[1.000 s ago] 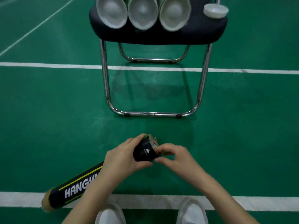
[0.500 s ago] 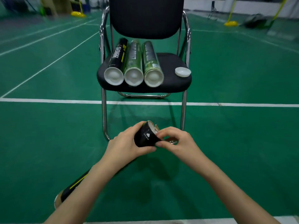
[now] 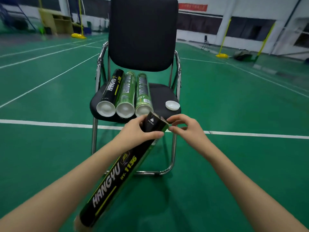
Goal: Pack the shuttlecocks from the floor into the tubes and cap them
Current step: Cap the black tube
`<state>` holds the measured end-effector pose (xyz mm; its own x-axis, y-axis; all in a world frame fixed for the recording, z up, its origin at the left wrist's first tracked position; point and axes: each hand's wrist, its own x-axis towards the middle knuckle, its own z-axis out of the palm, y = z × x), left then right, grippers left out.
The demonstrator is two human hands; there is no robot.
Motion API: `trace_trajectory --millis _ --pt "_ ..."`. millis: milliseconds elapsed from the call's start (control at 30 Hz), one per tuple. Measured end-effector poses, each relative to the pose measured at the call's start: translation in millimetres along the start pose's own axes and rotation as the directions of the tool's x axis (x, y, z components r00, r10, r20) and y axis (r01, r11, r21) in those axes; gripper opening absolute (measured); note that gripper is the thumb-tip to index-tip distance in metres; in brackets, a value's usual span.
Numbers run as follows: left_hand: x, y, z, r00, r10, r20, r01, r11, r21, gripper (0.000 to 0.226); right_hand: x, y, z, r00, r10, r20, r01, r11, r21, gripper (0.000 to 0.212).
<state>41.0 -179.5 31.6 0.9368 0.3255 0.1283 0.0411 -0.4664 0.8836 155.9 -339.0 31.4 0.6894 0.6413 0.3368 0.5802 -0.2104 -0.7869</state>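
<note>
My left hand (image 3: pixel 138 133) grips the upper end of a long black HANGYU tube (image 3: pixel 117 174), which slants from lower left up toward the chair. My right hand (image 3: pixel 185 128) has its curled fingertips at the tube's open top rim; whether they pinch anything I cannot tell. Three capped tubes lie side by side on the chair seat: a black one (image 3: pixel 112 92), a green one (image 3: pixel 127 96) and another green one (image 3: pixel 143 94). A loose white cap (image 3: pixel 172 105) lies on the seat to their right. No shuttlecock shows on the floor.
The black chair (image 3: pixel 142 34) with chrome legs stands straight ahead on the green court floor (image 3: pixel 234 164). A white court line (image 3: pixel 250 135) runs across behind my hands. Yellow net posts (image 3: pixel 221 55), a bag and a wooden desk stand far back.
The view has tilted up from the floor to the chair and hall. Both hands have risen with the black tube toward the chair seat, grip unchanged.
</note>
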Motion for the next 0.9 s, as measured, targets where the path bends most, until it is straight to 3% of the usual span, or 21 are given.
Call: trace_trajectory --millis 133,267,400,533,800,900 --pt "32 13 -2 0.991 -0.088 0.095 0.1 0.988 -0.119 0.047 43 24 -12 0.997 0.039 -0.073 -0.046 0.994 -0.097 0.015" --pt "60 9 1 0.956 -0.182 0.23 0.236 0.943 -0.236 0.049 83 60 -15 0.988 0.078 -0.134 -0.11 0.962 -0.251 0.027" --pt "74 -4 12 0.963 -0.198 0.182 0.253 0.896 -0.363 0.051 108 84 -12 0.983 0.115 -0.144 -0.164 0.902 -0.399 0.031" --pt "76 -12 17 0.966 -0.179 0.185 0.239 0.888 -0.393 0.061 120 90 -3 0.982 0.127 -0.141 -0.178 0.877 -0.446 0.02" --pt "67 -17 7 0.976 -0.156 0.151 0.207 0.879 -0.43 0.07 129 82 7 0.968 0.176 -0.18 -0.245 0.829 -0.502 0.013" --pt "60 -13 3 0.98 -0.138 0.143 0.185 0.894 -0.409 0.067 119 66 5 0.97 0.133 -0.202 -0.211 0.875 -0.436 0.009"
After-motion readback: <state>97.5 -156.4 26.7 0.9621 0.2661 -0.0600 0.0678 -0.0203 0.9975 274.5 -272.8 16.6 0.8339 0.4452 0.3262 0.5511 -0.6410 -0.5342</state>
